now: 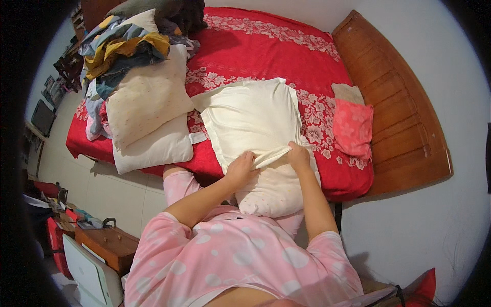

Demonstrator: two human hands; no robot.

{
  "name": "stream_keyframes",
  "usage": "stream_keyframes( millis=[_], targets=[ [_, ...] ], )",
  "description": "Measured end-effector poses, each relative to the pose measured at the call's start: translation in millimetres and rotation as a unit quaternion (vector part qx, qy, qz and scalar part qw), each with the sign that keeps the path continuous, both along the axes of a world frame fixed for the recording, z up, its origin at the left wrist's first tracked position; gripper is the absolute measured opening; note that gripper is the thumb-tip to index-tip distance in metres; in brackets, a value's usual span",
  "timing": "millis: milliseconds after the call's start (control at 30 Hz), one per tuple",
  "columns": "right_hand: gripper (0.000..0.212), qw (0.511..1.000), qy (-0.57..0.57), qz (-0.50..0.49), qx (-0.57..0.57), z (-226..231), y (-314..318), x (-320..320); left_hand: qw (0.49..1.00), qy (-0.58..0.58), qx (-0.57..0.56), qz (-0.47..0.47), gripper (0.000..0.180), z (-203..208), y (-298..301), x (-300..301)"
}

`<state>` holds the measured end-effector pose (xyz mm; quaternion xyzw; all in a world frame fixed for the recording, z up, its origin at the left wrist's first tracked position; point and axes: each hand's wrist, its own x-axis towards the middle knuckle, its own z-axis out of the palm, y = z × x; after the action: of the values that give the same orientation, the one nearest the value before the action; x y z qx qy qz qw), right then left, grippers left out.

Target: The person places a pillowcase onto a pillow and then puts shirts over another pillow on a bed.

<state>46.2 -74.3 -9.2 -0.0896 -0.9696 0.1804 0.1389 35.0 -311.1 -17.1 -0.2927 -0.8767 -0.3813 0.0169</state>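
There is a single view, taken from the person's head and facing steeply down and forward over their own chest, so the forearms enter from the lower edge. It sits close above the near edge of the bed (266,46), which fills the upper middle of the picture. The wooden headboard (394,102) curves to the right of the bed, and tiled floor (110,189) shows to its left. The fisheye bends straight edges and darkens the corners.
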Motion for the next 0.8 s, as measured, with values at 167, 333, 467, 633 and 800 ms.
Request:
stream_keyframes(
  millis=[167,333,467,633,800],
  targets=[
    [0.018,0.998,-0.043,0.052,-0.008,7,-28,31,0.999,0.016,-0.016,-0.028,0.02,4,14,-20],
    [0.018,0.985,-0.043,0.139,-0.093,13,-24,37,0.991,-0.113,0.018,-0.072,0.025,-26,18,-13],
    [0.021,0.981,0.007,0.173,-0.084,9,-15,33,0.962,-0.251,-0.033,-0.106,0.033,-20,13,-7],
    [0.022,0.988,0.11,0.103,0.022,-9,32,-11,0.961,-0.235,-0.058,-0.13,0.031,-8,14,-12],
    [0.018,0.99,0.131,0.021,0.038,-28,72,-45,0.96,-0.216,-0.104,-0.143,0.032,0,8,-10]
  ],
)
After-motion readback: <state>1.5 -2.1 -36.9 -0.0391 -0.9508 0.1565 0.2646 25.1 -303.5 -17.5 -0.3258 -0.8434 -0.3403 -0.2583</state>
